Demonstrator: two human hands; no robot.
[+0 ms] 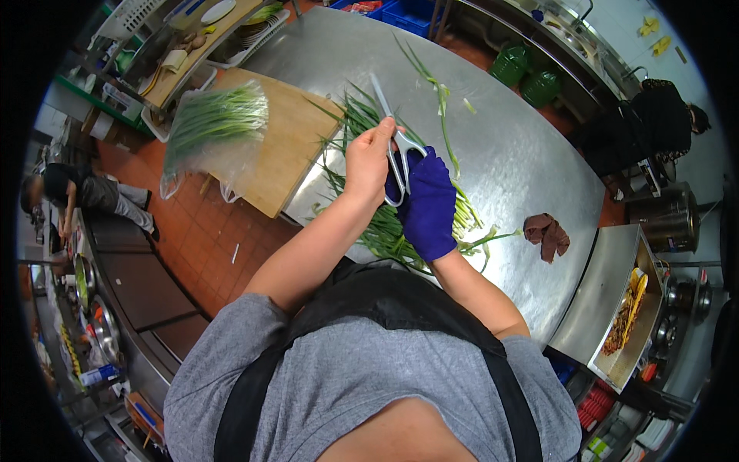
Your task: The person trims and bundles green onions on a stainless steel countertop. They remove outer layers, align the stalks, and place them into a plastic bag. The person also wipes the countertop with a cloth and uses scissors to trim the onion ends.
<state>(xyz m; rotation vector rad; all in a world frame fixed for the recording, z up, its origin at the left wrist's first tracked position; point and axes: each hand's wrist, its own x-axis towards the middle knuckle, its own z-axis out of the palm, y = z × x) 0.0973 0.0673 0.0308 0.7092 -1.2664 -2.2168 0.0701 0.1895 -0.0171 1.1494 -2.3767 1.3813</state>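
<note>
Above the stainless steel table (519, 156), my left hand (369, 156) is bare and pinches a pair of scissors (380, 95) near the pivot, with the blades pointing away from me. A blue cloth glove covers my right hand (428, 205), which is at the scissors' handles; whether its fingers grip them is hard to tell. Under and around both hands lie green onions (384, 231), their dark leaves to the left and pale stalks to the right. A few loose green onions (443, 110) lie farther back.
On the left, a clear plastic bag of green onions (219, 121) rests on a wooden board (283, 138). A brown cloth (547, 237) lies at the right. One person (98, 190) stands far left, another (661, 121) far right. A steel tray (606, 294) adjoins the table.
</note>
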